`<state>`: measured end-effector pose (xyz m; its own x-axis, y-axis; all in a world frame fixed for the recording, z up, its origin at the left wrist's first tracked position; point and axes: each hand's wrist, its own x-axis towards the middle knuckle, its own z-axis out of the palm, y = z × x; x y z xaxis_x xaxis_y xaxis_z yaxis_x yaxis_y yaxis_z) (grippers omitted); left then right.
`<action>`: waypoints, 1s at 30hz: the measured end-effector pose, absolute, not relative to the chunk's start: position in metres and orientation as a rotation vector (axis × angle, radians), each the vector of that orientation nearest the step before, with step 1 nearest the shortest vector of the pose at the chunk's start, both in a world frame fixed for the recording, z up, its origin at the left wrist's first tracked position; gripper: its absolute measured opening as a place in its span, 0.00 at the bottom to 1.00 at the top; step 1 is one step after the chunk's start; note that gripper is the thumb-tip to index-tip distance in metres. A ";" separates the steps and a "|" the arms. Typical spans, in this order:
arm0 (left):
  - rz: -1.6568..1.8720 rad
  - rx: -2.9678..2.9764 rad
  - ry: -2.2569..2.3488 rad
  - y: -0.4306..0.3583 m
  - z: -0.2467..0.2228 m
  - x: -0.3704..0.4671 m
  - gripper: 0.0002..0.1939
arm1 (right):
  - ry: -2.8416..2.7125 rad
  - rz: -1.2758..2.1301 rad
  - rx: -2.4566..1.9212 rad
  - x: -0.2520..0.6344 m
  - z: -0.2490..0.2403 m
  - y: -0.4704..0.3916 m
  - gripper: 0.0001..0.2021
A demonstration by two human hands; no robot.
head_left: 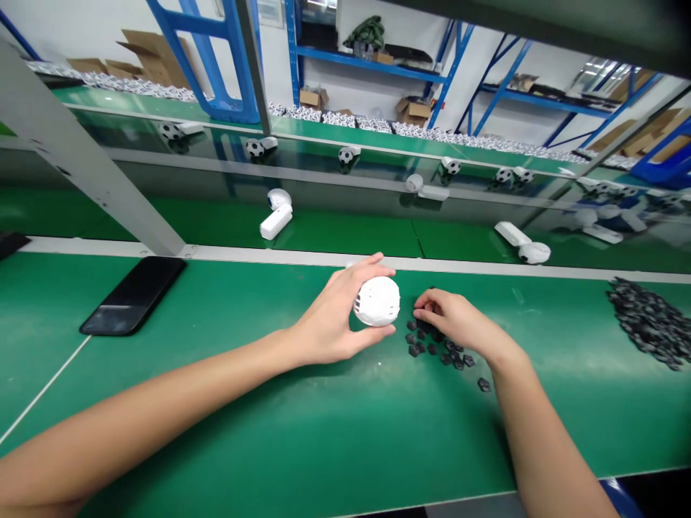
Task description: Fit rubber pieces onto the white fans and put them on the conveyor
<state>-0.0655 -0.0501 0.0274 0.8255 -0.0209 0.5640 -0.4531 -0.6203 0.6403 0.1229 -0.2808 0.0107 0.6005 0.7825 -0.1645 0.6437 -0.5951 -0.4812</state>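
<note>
A round white ball-shaped part (377, 301) with small slots is gripped between the thumb and fingers of my left hand (342, 309), above the green table. To its right my right hand (456, 316) is closed in a pinch over a scatter of small black pentagon pieces (458, 358). What its fingertips hold, if anything, is too small to make out. One black piece (484, 385) lies apart, nearer the front edge.
A black phone (134, 295) lies on the left. On the right is a large pile of black pieces (651, 324). Beyond the table's white rail (302, 257), white parts (276, 221) and black-and-white balls (345, 155) lie on a belt. A metal post (91, 151) stands at left.
</note>
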 end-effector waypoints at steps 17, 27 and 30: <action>0.526 2.661 0.030 -0.049 0.001 -0.067 0.34 | -0.771 0.545 -1.917 0.085 0.030 -0.259 0.14; 0.354 2.433 0.268 -0.059 0.013 -0.073 0.35 | -0.803 0.658 -1.705 0.050 0.032 -0.246 0.13; 0.318 2.458 0.261 -0.059 0.014 -0.072 0.35 | -0.802 0.650 -1.707 0.040 0.033 -0.241 0.13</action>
<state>-0.0723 -0.0595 0.0142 0.9511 0.2627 0.1625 0.1084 -0.7766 0.6205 0.0405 -0.2407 0.0326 0.6221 0.7824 -0.0269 0.1891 -0.1835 -0.9647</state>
